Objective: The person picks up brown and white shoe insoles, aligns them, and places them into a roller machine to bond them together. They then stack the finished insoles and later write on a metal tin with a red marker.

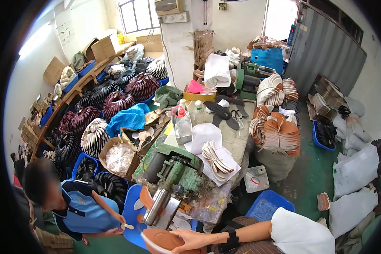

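At the bottom edge, my right hand point(191, 240) is closed on a brown shoe insole point(160, 238) with a pale edge; its lower part runs out of the picture. I cannot tell if it is one insole or several stacked. A dark band circles my wrist, and a white cloth point(300, 232) covers the upper part of the arm. Just beyond the insole stands a green machine point(180, 175) with a metal cylinder point(156, 207). Against that machine leans another brown insole point(146, 197), over a blue basin point(132, 211). My left hand does not show.
To the left, a person in a blue shirt point(91, 207) holds a small pale piece point(127, 226). A bundle of pale strips point(216, 160) and bottles lie on the worktable. Stacked brown insoles point(279, 133) stand to the right, above a blue crate point(270, 204). White sacks point(354, 171) line the right wall.
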Motion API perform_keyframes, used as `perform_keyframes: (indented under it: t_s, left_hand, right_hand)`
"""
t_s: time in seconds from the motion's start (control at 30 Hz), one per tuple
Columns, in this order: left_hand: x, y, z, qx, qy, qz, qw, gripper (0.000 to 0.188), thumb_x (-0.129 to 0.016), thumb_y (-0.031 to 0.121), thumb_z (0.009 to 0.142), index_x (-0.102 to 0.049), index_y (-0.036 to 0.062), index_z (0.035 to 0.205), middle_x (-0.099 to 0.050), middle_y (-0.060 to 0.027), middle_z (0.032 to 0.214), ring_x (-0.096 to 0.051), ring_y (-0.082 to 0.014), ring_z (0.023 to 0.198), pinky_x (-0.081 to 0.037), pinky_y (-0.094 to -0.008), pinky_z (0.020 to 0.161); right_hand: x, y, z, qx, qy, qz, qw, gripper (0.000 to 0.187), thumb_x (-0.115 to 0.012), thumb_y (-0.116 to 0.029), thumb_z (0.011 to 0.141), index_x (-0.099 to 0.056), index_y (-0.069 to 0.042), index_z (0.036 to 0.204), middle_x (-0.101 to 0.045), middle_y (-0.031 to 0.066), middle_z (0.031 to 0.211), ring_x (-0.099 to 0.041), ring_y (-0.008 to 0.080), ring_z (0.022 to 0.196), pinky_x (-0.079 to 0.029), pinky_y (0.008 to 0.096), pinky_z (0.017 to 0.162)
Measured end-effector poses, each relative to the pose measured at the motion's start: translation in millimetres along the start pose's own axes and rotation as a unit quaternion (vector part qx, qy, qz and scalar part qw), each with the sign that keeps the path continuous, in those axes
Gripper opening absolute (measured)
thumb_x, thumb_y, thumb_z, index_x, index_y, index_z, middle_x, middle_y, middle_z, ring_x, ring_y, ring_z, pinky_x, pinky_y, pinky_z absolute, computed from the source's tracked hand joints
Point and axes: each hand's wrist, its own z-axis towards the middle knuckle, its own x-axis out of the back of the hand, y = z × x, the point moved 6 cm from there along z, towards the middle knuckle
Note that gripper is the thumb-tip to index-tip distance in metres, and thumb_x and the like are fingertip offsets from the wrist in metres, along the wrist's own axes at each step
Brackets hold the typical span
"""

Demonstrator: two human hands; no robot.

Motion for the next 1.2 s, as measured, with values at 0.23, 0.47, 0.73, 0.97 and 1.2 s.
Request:
perform_keyframes:
  t_s: [0.23,0.47,0.73,0.97,1.2]
  left_hand:
    - [-3,20,0,-0.003,0.049,-0.01,0.999,0.065,-0.066,0.036,0.089,-0.04,-0.0092,0.128,-0.052,-0.0288,0.119,-0.056,-0.0362,0.103,-0.05,-0.0435,0.09]
    - [-22,-9,-10,0.083,-0.003,-0.186,0.979,0.064,-0.065,0.024,0.09,-0.031,-0.0002,0.138,-0.045,-0.0254,0.131,-0.054,-0.0355,0.111,-0.052,-0.0441,0.089]
    - [-42,-10,-10,0.197,-0.075,-0.381,0.9,0.045,-0.067,0.019,0.086,-0.048,-0.0005,0.122,-0.058,-0.012,0.114,-0.06,-0.0234,0.101,-0.05,-0.0371,0.09]
    - [-32,8,-18,0.211,-0.135,-0.429,0.868,0.072,-0.072,0.008,0.077,-0.035,-0.0005,0.137,-0.048,-0.0123,0.131,-0.047,-0.0246,0.121,-0.037,-0.038,0.105]
    - [-28,9,-17,0.192,-0.039,-0.355,0.914,0.06,-0.072,0.002,0.077,-0.043,-0.0024,0.13,-0.055,-0.011,0.122,-0.053,-0.0217,0.113,-0.04,-0.0351,0.1]
  right_hand:
    - [10,-22,-16,0.002,0.028,0.067,0.997,0.057,-0.061,-0.034,0.09,-0.044,-0.004,0.136,-0.057,0.0176,0.12,-0.055,0.0267,0.113,-0.044,0.0352,0.093]
    - [17,-18,-25,-0.008,0.136,-0.045,0.99,0.053,-0.068,-0.017,0.084,-0.048,-0.007,0.132,-0.064,0.0205,0.108,-0.064,0.0336,0.099,-0.052,0.038,0.082]
    - [32,-18,-18,0.126,0.263,-0.023,0.956,0.059,-0.072,-0.006,0.077,-0.051,-0.001,0.132,-0.07,0.0143,0.098,-0.069,0.0205,0.082,-0.055,0.0335,0.071]
    - [32,4,-16,-0.075,0.021,0.314,0.946,0.055,-0.069,0.006,0.078,-0.05,0.002,0.129,-0.061,0.0078,0.119,-0.056,0.0149,0.11,-0.046,0.0307,0.095]
    - [30,6,-17,-0.011,0.081,0.264,0.961,0.062,-0.062,0.012,0.081,-0.039,-0.001,0.137,-0.053,0.007,0.127,-0.051,0.0157,0.119,-0.04,0.0317,0.103]
